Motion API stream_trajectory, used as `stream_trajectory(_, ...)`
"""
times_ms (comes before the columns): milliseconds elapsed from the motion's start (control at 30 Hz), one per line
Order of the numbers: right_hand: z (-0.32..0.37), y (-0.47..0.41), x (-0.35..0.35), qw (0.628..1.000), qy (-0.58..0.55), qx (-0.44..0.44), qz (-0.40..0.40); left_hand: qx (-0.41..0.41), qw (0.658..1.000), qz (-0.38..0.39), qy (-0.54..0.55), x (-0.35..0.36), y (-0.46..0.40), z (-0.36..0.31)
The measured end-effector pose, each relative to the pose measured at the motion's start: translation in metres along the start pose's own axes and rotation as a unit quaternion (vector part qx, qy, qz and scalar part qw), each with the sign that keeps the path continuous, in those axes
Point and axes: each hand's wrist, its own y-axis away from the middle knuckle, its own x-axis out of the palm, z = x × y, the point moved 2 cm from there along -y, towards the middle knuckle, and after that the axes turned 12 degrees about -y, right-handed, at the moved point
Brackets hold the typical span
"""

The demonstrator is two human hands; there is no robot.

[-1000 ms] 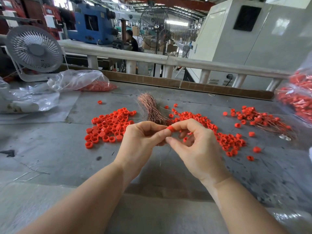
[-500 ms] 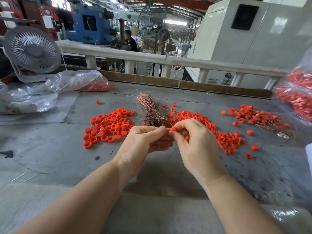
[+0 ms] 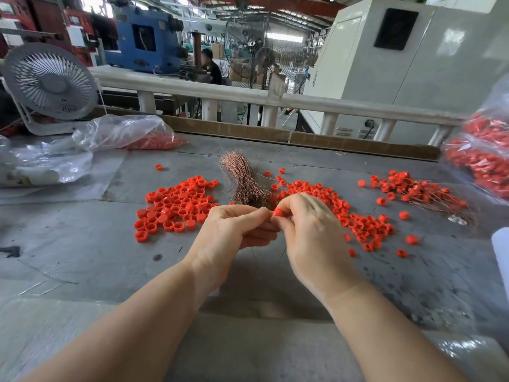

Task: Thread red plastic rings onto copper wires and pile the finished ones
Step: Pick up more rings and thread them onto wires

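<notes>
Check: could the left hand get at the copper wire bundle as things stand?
Probably yes: the copper wire bundle lies just beyond the left hand with nothing between, though that hand's fingers are busy pinching at the red ring.

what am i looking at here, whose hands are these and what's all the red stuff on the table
The picture comes from a camera worn on a person's head, looking down at their own hands. The right hand pinches one red ring; the left hand meets it, fingers curled, probably feeding a thin wire, which is too fine to see. On the grey table lie loose rings, a copper wire bundle, and a finished pile of rings on wires to the right. Bags of red parts sit at the edges, and a white fan stands at the far left.
</notes>
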Motion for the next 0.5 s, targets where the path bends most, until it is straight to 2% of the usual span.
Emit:
stream_trajectory(133, -0.0007, 0.0001, -0.0016, 1.000, -0.009, -0.028, -0.001, 0.015, 0.999, -0.020, -0.024, 0.0006, -0.0005, 0.0013)
stream_trajectory(367, -0.0040, 0.0012, -0.0051, 0.998, -0.055, -0.029, -0.006, 0.035, 0.999, -0.013, -0.032, -0.0012, -0.0028, 0.0047)
stream_trajectory(500, -0.0070, 0.0002, -0.0034, 0.990, -0.136, 0.035, -0.025, 0.028, 0.999, -0.010, 0.019, -0.0006, -0.0049, 0.0062)
